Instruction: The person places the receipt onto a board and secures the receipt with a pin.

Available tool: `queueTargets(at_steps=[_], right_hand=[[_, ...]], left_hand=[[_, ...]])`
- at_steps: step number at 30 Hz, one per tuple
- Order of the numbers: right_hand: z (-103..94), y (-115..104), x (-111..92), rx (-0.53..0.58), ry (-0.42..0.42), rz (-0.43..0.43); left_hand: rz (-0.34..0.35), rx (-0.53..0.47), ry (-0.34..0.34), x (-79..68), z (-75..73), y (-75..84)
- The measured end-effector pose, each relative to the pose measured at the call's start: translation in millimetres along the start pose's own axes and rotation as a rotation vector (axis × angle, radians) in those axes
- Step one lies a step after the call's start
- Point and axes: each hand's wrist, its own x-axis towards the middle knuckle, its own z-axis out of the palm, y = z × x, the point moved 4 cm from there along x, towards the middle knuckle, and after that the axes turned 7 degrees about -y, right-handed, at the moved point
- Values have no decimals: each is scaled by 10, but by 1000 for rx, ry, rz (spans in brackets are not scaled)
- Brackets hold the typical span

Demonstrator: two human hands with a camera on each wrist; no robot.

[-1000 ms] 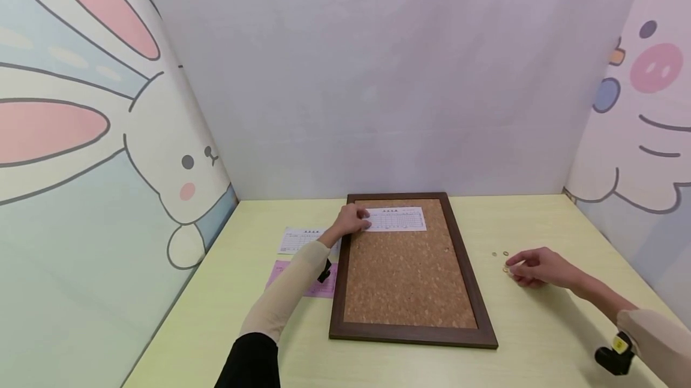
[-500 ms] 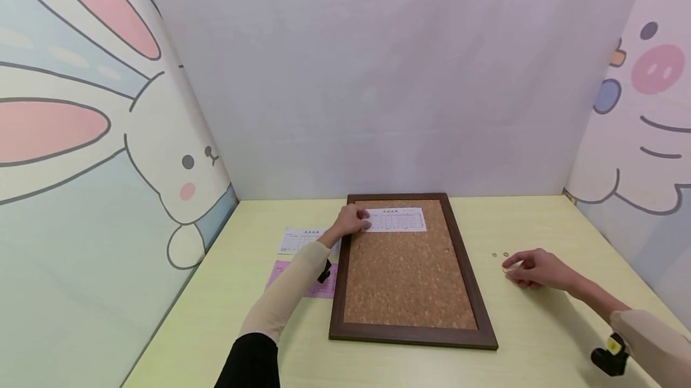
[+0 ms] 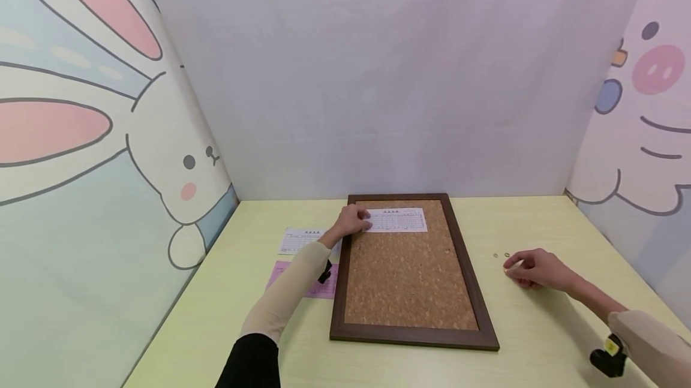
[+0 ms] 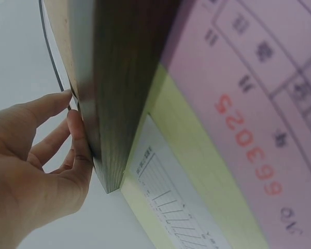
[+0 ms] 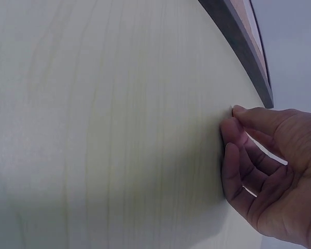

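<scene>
A white printed form slip [image 3: 396,220] lies across the upper part of a cork board [image 3: 407,280] in a dark brown frame. At the slip's left end, my left hand [image 3: 352,220] holds it with thumb and fingertips against the board; the left wrist view shows this hand [image 4: 52,155] reaching over the frame's edge. To the right of the board, my right hand [image 3: 540,269] pinches a small brass thumbtack [image 3: 505,270] low over the table. In the right wrist view the fingers mostly hide it. Two more thumbtacks [image 3: 507,254] lie just beyond that hand.
Left of the board lies another white form [image 3: 297,241], with a pink form [image 3: 278,274] nearer me; my left forearm partly covers both. The pale yellow table [image 3: 216,316] meets a plain curtain at the back and cartoon-printed walls at both sides.
The right thumb and fingertips have closed on the brass thumbtack, and the right hand has shifted slightly left. My left hand and the slip stay where they were.
</scene>
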Motion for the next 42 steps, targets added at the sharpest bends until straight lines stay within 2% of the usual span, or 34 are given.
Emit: queueTargets(at_steps=[27, 32, 38, 42], right_hand=[[-5, -44, 4, -42, 39, 41], [-12, -61, 35, -35, 32, 46], [-42, -105, 101, -77, 76, 41], [-48, -145, 148, -90, 75, 23]], left_hand=[[25, 36, 16, 23, 7, -7], [16, 21, 9, 28, 15, -20], [13, 18, 7, 33, 15, -22], [21, 17, 4, 27, 5, -9]])
